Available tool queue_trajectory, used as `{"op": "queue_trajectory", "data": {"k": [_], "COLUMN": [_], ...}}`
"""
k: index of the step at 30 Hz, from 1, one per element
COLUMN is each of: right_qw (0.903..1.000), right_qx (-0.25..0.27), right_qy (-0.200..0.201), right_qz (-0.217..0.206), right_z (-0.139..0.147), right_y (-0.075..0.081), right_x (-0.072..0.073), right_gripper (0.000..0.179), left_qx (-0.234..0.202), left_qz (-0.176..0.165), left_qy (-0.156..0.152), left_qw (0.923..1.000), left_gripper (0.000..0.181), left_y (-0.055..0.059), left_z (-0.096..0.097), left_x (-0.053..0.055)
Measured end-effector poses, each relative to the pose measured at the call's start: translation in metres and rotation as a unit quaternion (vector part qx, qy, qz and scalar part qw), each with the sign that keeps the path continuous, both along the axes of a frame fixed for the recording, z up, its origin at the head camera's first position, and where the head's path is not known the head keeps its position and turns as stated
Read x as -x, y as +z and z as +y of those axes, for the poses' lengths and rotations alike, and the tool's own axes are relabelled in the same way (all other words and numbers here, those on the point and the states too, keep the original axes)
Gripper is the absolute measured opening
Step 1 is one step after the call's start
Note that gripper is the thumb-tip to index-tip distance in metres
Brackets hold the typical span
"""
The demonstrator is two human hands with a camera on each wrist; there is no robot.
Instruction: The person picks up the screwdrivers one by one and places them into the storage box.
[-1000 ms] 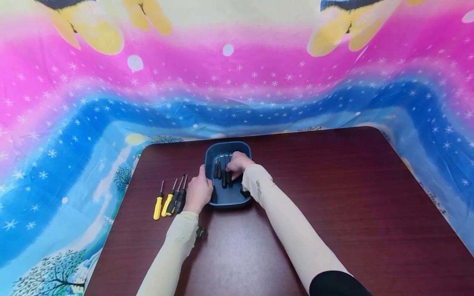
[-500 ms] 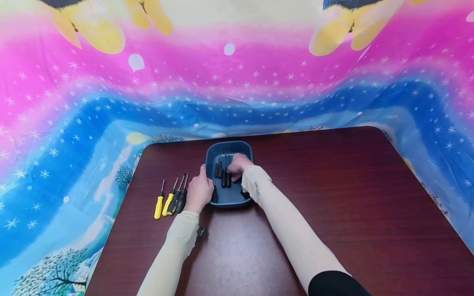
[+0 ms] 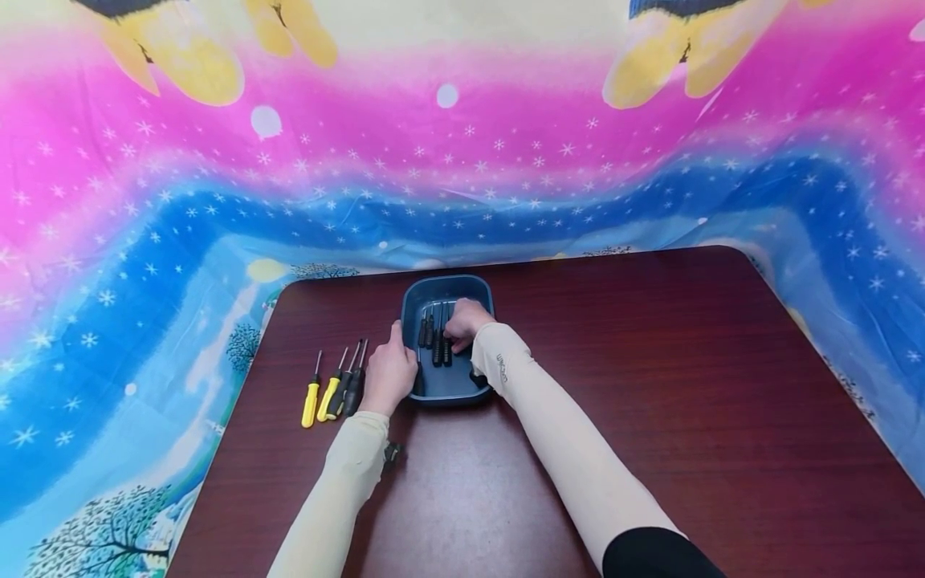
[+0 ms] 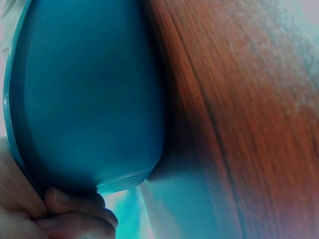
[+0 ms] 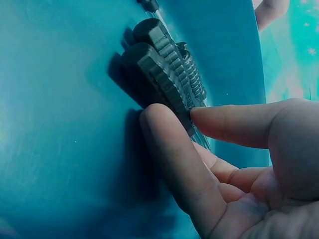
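Observation:
My left hand (image 3: 390, 371) grips the left wall of a dark blue-grey plastic bin (image 3: 450, 397), fingers curled against its outer side in the left wrist view. My right hand (image 3: 468, 319) reaches inside from the right. Several black-handled screwdrivers (image 3: 437, 349) lie in the bin, shafts pointing away. In the right wrist view, my thumb and forefinger pinch the near screwdriver (image 5: 154, 74) at the shaft end of its ribbed handle. Another ribbed handle (image 5: 157, 35) lies right beside it. My curled right fingers hide the shafts' lower part.
Left of the bin, several screwdrivers lie side by side on the dark red-brown table (image 3: 650, 385); one has a yellow handle (image 3: 310, 404), another a black handle (image 3: 353, 393). A printed pink and blue cloth (image 3: 448, 193) hangs behind the table.
My right hand has shifted slightly toward me and right inside the bin; the black handles near it now lie closer to parallel. My left hand stays on the bin wall.

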State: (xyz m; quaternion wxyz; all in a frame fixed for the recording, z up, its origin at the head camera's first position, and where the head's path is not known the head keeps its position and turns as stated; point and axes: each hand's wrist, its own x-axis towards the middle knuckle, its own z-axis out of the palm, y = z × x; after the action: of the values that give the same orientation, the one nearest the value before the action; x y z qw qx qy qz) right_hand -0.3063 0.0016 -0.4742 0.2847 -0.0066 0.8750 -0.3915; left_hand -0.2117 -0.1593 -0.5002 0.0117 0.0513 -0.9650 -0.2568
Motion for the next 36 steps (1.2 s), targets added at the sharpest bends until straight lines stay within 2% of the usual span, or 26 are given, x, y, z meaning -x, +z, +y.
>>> {"op": "queue_trajectory", "data": {"k": [7,12,15,20,24,28,33,36], "right_qw": [0.9997,0.9989,0.9973,0.9952,0.9928,0.9831,0.961,0.9557], "right_qx": [-0.012,-0.002,0.002,0.019,0.024,0.007,-0.032,-0.042], "right_qy": [0.01,0.026,0.04,0.031,0.014,0.009,-0.006,-0.018], "right_qz": [0.018,0.039,0.062,0.091,0.116,0.183,0.275,0.291], "right_z": [0.001,0.006,0.012,0.026,0.039,0.053,0.069,0.074], "right_y": [0.005,0.017,0.026,0.037,0.039,0.038,0.028,0.017], "right_x": [0.002,-0.002,-0.006,-0.009,-0.01,-0.011,-0.012,-0.014], "right_gripper": [0.014,0.029,0.032,0.012,0.018,0.024,0.031,0.036], "left_qx": [0.021,0.019,0.016,0.011,0.01,0.008,0.003,0.0], "left_qz": [0.021,0.012,0.009,0.005,0.009,0.011,0.009,0.006], "left_qy": [-0.006,-0.007,-0.008,-0.006,-0.008,-0.01,-0.008,-0.007], "left_qw": [0.9995,0.9997,0.9998,0.9999,0.9999,0.9999,0.9999,1.0], "left_gripper": [0.059,0.059,0.059,0.06,0.059,0.059,0.059,0.059], "left_y": [0.0,0.001,0.002,0.003,0.002,0.002,0.001,0.001], "left_z": [0.0,0.0,0.001,0.001,0.001,0.001,0.0,0.0], "left_x": [0.001,0.0,0.0,-0.001,-0.002,-0.001,-0.001,-0.001]}}
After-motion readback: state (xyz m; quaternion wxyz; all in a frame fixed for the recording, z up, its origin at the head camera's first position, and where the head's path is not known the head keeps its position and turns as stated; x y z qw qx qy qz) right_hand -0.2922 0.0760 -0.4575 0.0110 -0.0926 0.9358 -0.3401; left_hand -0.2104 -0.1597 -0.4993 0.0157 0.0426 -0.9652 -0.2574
